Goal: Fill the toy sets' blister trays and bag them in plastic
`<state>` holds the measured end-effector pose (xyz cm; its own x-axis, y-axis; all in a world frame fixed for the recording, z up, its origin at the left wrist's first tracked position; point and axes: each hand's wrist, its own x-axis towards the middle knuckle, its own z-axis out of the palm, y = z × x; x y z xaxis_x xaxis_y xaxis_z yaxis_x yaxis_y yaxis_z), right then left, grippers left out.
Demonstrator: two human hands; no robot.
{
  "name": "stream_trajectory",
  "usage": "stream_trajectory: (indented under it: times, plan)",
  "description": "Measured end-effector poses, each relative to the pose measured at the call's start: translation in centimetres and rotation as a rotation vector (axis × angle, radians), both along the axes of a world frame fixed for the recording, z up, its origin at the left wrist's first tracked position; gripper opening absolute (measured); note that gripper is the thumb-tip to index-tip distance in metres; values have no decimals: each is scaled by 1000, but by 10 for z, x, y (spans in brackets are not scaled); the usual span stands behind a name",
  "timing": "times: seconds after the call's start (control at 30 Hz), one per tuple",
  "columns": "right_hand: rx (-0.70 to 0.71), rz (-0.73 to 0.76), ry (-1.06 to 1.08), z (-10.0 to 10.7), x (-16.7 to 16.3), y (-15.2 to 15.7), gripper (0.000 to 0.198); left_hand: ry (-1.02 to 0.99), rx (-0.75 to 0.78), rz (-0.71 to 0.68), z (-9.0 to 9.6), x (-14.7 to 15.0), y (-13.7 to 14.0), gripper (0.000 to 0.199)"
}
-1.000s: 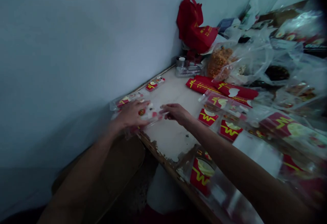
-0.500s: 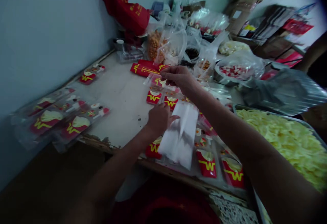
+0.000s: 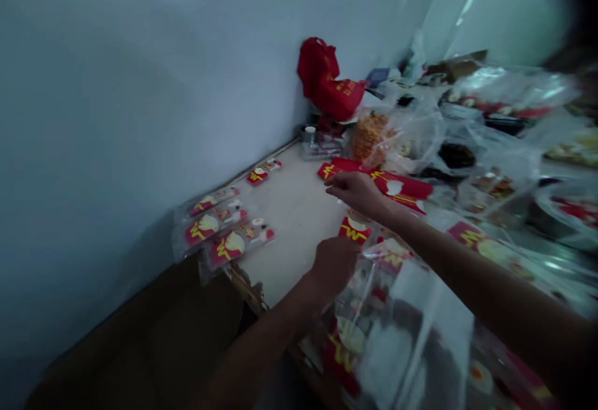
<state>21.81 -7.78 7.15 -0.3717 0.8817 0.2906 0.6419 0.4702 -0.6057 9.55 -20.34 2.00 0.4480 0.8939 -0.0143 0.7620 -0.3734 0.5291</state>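
Note:
My left hand (image 3: 334,263) is closed at the near side of the table, its fingers at the corner of a clear printed plastic bag (image 3: 392,254) with a red and yellow design. Under and beside that bag lie more printed bags and a white sheet-like piece (image 3: 439,298). Farther out, my right hand (image 3: 357,192) hovers with fingers bent together. Its fingertips are close to red printed packs (image 3: 402,189); whether anything thin is between them I cannot make out. A red-printed bag (image 3: 355,228) lies between my two hands.
Several printed bags (image 3: 228,245) lie at the table's left corner, some over the edge. A small printed bag (image 3: 264,172) rests by the wall. Behind are a red cloth bag (image 3: 329,83), a bag of orange-brown food (image 3: 371,139) and a metal bowl (image 3: 554,214).
The view has turned left and moved nearer, so the table things appear farther right. The clear bag that was under my right hand no longer shows at its fingertips; a clear bag is now at my left hand.

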Motion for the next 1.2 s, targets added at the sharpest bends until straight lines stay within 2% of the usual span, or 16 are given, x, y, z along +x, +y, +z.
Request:
stream_trajectory:
  times: [0.07, 0.13, 0.2, 0.27, 0.33, 0.4, 0.47, 0.53, 0.57, 0.63, 0.73, 0.83, 0.93, 1.03, 1.1, 1.2]
  plan:
    - [143, 114, -255, 0, -44, 41, 35, -414, -185, 216, -3, -53, 1, 21]
    - [209, 251, -473, -4, -94, 83, 56, -774, -359, 409, -9, -104, 0, 21]
    - [213, 367, -615, -12, -144, 124, 76, -938, -445, 495, -15, -142, -3, 22]
    - [171, 447, -684, -24, -191, 161, 89, -961, -522, 512, -21, -162, -6, 18]
    - [130, 500, -727, -37, -229, 193, 99, -912, -610, 499, -25, -167, -6, 16]
    - [101, 519, -758, -51, -255, 218, 103, -842, -655, 470, -27, -163, -4, 28]
    - [94, 510, -760, -63, -267, 236, 92, -780, -669, 425, -28, -156, 2, 37]
    - [95, 485, -744, -71, -266, 247, 75, -728, -697, 376, -30, -149, 10, 37]
    - [93, 475, -735, -73, -262, 251, 72, -702, -705, 364, -31, -145, 14, 34]
    - [76, 457, -724, -72, -247, 251, 77, -647, -709, 363, -34, -139, 21, 24]
    - [95, 359, -709, -54, -212, 237, 92, -549, -677, 395, -38, -131, 29, 10]
    - [158, 260, -715, -19, -165, 200, 99, -514, -679, 373, -37, -125, 34, 32]
    - [157, 247, -744, 20, -106, 140, 101, -635, -750, 283, -31, -122, 36, 41]
    - [120, 213, -776, 51, -39, 68, 95, -693, -853, 224, -24, -119, 35, 48]
    - [77, 190, -760, 63, 2, 20, 95, -652, -875, 217, -18, -115, 33, 46]
    - [12, 148, -716, 70, 53, -46, 96, -568, -789, 218, -9, -105, 27, 42]
